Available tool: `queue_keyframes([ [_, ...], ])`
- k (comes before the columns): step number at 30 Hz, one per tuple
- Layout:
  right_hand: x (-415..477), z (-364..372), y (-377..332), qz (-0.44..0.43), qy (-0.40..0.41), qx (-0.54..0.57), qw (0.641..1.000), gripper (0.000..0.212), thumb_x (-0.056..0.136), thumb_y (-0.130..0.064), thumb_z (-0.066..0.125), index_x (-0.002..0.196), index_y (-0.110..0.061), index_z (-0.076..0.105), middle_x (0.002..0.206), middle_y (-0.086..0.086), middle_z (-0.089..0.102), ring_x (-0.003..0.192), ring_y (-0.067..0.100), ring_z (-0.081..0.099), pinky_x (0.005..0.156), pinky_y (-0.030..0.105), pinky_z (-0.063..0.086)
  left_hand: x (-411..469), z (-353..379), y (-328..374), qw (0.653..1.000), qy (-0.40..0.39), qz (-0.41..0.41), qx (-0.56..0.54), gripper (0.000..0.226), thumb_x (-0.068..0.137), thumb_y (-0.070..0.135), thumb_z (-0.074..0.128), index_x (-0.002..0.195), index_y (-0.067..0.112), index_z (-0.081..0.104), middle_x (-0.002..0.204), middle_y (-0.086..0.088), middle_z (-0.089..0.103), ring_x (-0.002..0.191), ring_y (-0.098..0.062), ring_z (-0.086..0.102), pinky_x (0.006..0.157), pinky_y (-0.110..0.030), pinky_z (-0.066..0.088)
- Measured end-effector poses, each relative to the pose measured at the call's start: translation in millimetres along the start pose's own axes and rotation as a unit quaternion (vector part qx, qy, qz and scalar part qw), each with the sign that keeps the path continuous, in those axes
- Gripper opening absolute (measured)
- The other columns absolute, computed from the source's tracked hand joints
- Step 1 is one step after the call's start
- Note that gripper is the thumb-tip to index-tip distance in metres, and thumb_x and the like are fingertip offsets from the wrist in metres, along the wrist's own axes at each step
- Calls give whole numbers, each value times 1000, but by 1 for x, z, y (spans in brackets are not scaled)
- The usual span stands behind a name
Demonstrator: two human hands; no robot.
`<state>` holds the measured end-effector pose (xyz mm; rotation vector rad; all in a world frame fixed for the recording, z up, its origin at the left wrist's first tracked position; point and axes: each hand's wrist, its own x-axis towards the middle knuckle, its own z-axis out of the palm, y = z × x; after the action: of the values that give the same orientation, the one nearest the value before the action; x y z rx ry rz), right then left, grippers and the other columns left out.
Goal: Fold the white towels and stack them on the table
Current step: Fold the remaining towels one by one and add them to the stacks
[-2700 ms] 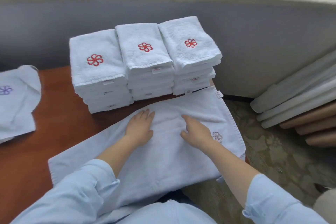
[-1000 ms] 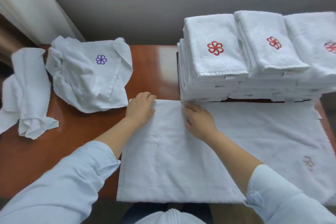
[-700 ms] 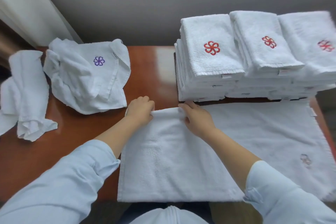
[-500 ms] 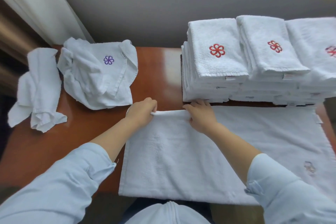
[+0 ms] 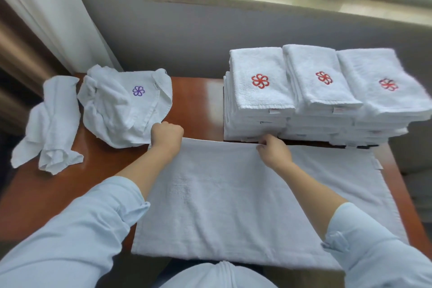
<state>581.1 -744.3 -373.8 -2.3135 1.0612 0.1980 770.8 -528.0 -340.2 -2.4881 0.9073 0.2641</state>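
Observation:
A white towel [image 5: 224, 203] lies flat on the brown table [image 5: 93, 170] in front of me. My left hand [image 5: 166, 134] grips its far left corner with curled fingers. My right hand [image 5: 272, 152] pinches the same far edge near the middle. Behind it stand three stacks of folded white towels [image 5: 261, 91], each topped by a red flower logo. At the left lie two crumpled towels: one with a purple logo [image 5: 124, 105] and a twisted one [image 5: 51, 124] near the table's edge.
A grey wall [image 5: 187, 37] runs behind the table under a window sill [image 5: 280, 2]. A white curtain [image 5: 46, 7] hangs at the left. The table's right edge [image 5: 406, 194] drops to the floor. The flat towel overhangs the near edge.
Both hands went from pressing flat on the towel to gripping its far edge. They spread apart along that edge. My view tilted upward, revealing the window.

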Motion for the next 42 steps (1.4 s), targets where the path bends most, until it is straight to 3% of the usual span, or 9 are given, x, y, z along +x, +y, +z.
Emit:
queue_keyframes([
  [2, -1, -2, 2, 11, 10, 30, 999, 3, 92, -18, 52, 94, -19, 54, 106, 2, 64, 87, 22, 50, 66, 30, 35, 1, -4, 0, 997, -19, -25, -64, 27, 79, -1, 58, 89, 22, 66, 94, 2, 66, 82, -20, 59, 58, -25, 34],
  [6, -2, -5, 3, 8, 42, 56, 998, 3, 92, -18, 53, 91, -17, 56, 105, 4, 67, 90, 25, 56, 67, 32, 42, 5, -4, -5, 984, 6, -48, -172, 25, 85, 1, 52, 100, 14, 67, 101, -5, 66, 86, -25, 58, 65, -28, 40],
  [14, 1, -24, 0, -37, 115, 67, 990, 13, 93, -21, 53, 99, -14, 63, 111, 4, 65, 100, 26, 61, 72, 35, 46, 15, -20, -9, 969, 109, -45, -215, 12, 94, 10, 48, 98, 11, 60, 99, -10, 65, 90, -34, 59, 68, -36, 46],
  [21, -22, -29, 7, -146, 159, -68, 974, 8, 88, -27, 64, 87, -22, 70, 80, -6, 69, 90, 19, 54, 60, 30, 38, -7, -4, -10, 969, 97, -47, -224, 14, 91, 7, 47, 98, 13, 57, 98, -7, 64, 86, -32, 60, 68, -35, 45],
  [27, -35, -24, 18, -300, 25, -108, 948, 8, 88, -26, 64, 86, -23, 72, 68, -14, 55, 71, 15, 51, 72, 30, 41, -39, 18, -9, 973, 60, -50, -219, 13, 90, 7, 48, 99, 14, 54, 99, -7, 63, 87, -33, 61, 72, -36, 49],
  [30, -41, -13, 24, -303, -30, -114, 946, 10, 90, -35, 61, 92, -29, 68, 70, -13, 54, 70, 13, 52, 53, 23, 31, -56, 28, -2, 976, 27, -64, -207, 13, 93, 9, 48, 103, 13, 54, 106, -6, 61, 91, -32, 62, 72, -35, 47],
  [33, -49, 1, 30, -314, -68, -124, 939, 10, 90, -37, 59, 93, -31, 66, 68, -15, 51, 69, 11, 49, 50, 20, 26, -70, 39, 8, 978, -8, -73, -195, 17, 95, 9, 48, 110, 12, 55, 112, -7, 59, 95, -33, 62, 72, -37, 47],
  [38, -61, 22, 44, -313, -122, -140, 932, 14, 94, -35, 55, 101, -30, 65, 71, -15, 49, 74, 9, 46, 52, 20, 26, -85, 58, 24, 978, -59, -83, -184, 23, 94, 5, 49, 116, 12, 53, 118, -7, 55, 100, -30, 62, 74, -37, 50],
  [42, -68, 34, 54, -306, -179, -174, 919, 23, 95, -31, 52, 113, -30, 67, 96, -11, 63, 92, 13, 53, 69, 23, 37, -91, 70, 37, 974, -112, -87, -176, 29, 92, 6, 52, 121, 12, 48, 124, -7, 46, 98, -28, 62, 67, -36, 48],
])
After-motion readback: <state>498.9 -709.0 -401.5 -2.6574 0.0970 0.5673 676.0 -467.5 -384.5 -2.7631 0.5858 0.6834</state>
